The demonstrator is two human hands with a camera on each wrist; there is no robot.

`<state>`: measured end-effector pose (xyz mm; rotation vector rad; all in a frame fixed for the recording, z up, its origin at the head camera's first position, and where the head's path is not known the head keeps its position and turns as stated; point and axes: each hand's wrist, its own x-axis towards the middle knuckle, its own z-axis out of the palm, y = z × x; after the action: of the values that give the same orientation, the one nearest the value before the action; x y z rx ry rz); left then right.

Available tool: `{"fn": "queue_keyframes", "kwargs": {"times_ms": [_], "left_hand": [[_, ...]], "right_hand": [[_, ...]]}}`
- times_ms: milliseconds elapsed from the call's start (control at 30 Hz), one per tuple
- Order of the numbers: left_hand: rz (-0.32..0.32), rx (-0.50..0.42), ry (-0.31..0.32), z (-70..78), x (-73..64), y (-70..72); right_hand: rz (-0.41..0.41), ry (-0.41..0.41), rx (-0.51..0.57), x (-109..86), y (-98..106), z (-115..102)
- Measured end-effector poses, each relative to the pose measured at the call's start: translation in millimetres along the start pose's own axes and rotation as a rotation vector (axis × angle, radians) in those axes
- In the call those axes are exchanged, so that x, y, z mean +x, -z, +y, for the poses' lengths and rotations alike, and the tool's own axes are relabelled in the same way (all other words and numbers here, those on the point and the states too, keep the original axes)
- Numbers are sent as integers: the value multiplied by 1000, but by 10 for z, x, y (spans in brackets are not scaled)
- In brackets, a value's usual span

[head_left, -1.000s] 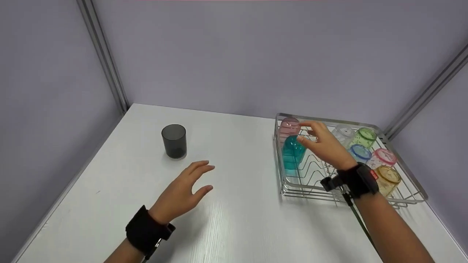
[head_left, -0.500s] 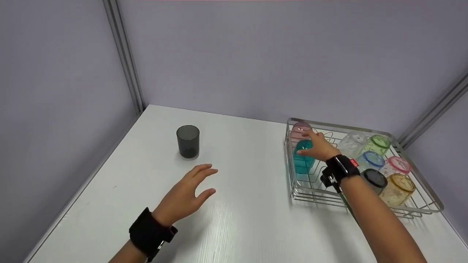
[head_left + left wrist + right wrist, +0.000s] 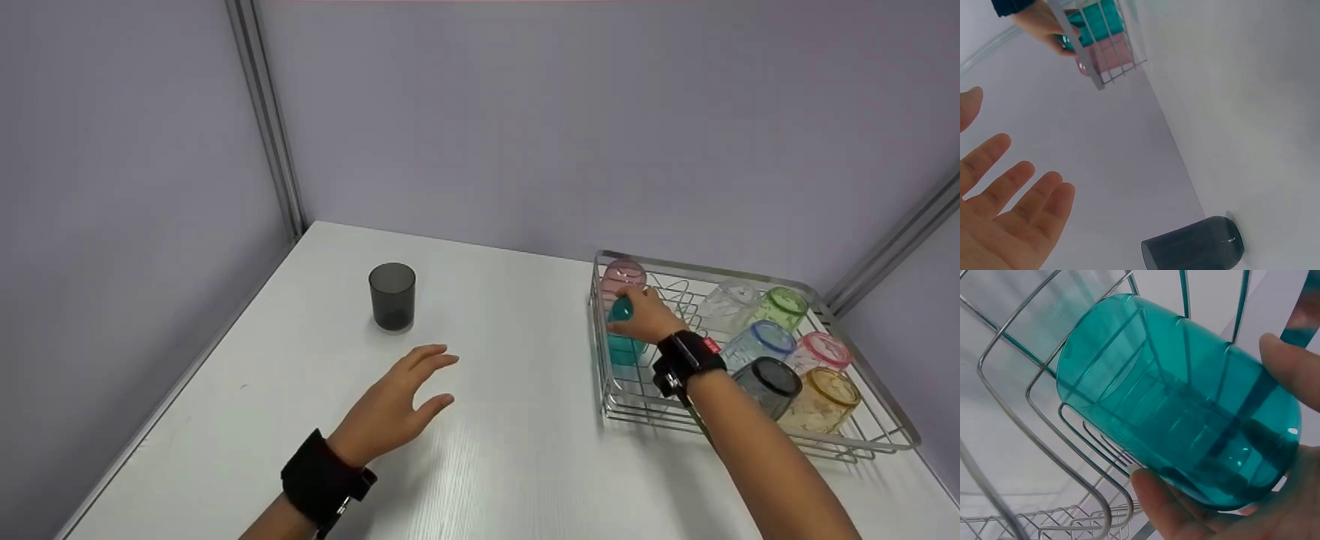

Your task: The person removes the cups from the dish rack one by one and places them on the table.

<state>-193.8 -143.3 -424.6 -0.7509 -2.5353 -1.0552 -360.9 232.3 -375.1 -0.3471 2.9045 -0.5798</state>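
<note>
My right hand [image 3: 646, 319] is at the left side of the wire rack [image 3: 697, 268]. Its thumb and fingers curl round the base end of a clear teal cup [image 3: 1185, 410], which stands upside down among the wires. Just behind that cup is a pink cup [image 3: 624, 271], also inverted in the rack. My left hand [image 3: 390, 409] hovers over the table with its fingers spread and nothing held. Beyond it, a dark grey cup [image 3: 392, 300] stands upright on the white table. The right wrist view shows the teal cup's mouth close to the rack wires.
On the rack's right side sit several inverted cups: clear [image 3: 727, 306], green [image 3: 784, 306], blue [image 3: 761, 343], pink-rimmed [image 3: 823, 351], black-based [image 3: 771, 386] and amber [image 3: 823, 401]. Pale partition walls [image 3: 480, 127] enclose the back and sides.
My right hand has lowered from above the rack onto the teal cup and taken hold of it. The scene has shifted slightly right in the head view. My left hand keeps its pose.
</note>
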Motion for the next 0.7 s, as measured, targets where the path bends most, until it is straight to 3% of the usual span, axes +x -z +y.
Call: {"fn": "queue_keyframes", "kwargs": {"times_ms": [300, 700], "left_hand": [[-18, -24, -3, -40, 18, -40], [-52, -45, -19, 14, 162, -18]], "right_hand": [[53, -18, 25, -136, 32, -62], [196, 44, 161, -550, 309, -203]]}}
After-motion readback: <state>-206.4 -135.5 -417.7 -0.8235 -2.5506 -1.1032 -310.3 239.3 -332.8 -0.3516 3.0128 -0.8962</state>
